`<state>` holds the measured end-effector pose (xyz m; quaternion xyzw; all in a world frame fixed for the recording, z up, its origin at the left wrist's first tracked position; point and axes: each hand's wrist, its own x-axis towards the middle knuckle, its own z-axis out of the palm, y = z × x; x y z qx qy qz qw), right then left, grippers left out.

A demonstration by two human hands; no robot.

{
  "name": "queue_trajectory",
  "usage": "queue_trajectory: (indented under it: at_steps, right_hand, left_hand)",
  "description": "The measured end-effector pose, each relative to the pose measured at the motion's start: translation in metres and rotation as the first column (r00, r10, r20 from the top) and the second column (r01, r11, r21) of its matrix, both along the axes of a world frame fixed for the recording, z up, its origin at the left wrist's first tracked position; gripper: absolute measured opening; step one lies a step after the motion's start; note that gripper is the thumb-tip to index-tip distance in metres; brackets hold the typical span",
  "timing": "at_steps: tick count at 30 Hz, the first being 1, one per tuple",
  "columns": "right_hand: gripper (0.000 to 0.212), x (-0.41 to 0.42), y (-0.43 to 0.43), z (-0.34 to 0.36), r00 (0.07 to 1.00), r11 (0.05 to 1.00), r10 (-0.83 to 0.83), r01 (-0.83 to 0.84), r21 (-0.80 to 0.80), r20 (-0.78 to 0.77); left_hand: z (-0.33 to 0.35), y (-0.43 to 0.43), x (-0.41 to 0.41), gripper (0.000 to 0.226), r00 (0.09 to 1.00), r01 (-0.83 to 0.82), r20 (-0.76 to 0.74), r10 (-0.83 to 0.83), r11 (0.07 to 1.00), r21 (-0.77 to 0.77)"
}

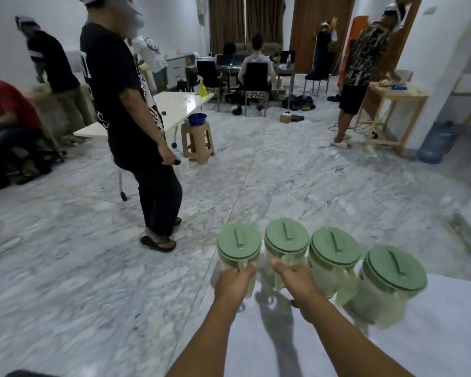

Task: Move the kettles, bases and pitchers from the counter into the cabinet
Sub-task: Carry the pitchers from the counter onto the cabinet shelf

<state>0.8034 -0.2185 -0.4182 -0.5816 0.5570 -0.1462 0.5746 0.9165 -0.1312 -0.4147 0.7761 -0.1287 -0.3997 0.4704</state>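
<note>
Several clear pitchers with green lids stand in a row along the far edge of the white counter [433, 336]. My left hand [235, 281] is closed around the handle of the leftmost pitcher [238, 247]. My right hand [299, 284] grips the handle of the second pitcher [286, 240]. To their right stand a third pitcher [333, 253] and a fourth pitcher [392, 270], both untouched. No kettle, base or cabinet is in view.
Beyond the counter lies a marble floor [93, 268]. A person in black [131, 110] stands close at the left. A plastic stool [197, 140] with a blue bowl, a white table [174, 104], chairs and other people are farther back.
</note>
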Motion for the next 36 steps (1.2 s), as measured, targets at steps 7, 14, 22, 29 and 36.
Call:
queue_trajectory:
  at_steps: [7, 14, 22, 29, 36]
  right_hand:
    - [0.031, 0.011, 0.007, 0.024, 0.966, 0.991, -0.132, 0.128, 0.033, 0.222]
    - [0.032, -0.016, 0.061, 0.119, 0.862, 0.927, -0.308, 0.368, -0.080, 0.402]
    - [0.035, -0.155, 0.192, 0.204, 0.657, 0.622, -0.571, 0.737, -0.264, 0.491]
    - [0.031, -0.351, 0.311, 0.236, 0.357, 0.201, -0.765, 0.923, -0.327, 0.537]
    - [0.034, -0.548, 0.439, 0.254, 0.018, -0.223, -0.829, 0.905, -0.361, 0.559]
  left_hand:
    - [0.022, -0.005, 0.011, 0.041, 0.986, -0.151, 0.037, 0.161, 0.969, -0.194]
    - [0.112, 0.025, 0.005, 0.044, 0.982, -0.101, 0.108, 0.155, 0.916, -0.389]
    - [0.198, 0.102, -0.112, 0.048, 0.948, 0.293, 0.262, -0.179, 0.809, -0.510]
    - [0.238, 0.169, -0.309, 0.047, 0.803, 0.584, 0.283, -0.525, 0.594, -0.554]
    - [0.257, 0.242, -0.528, 0.057, 0.541, 0.741, 0.294, -0.788, 0.281, -0.610]
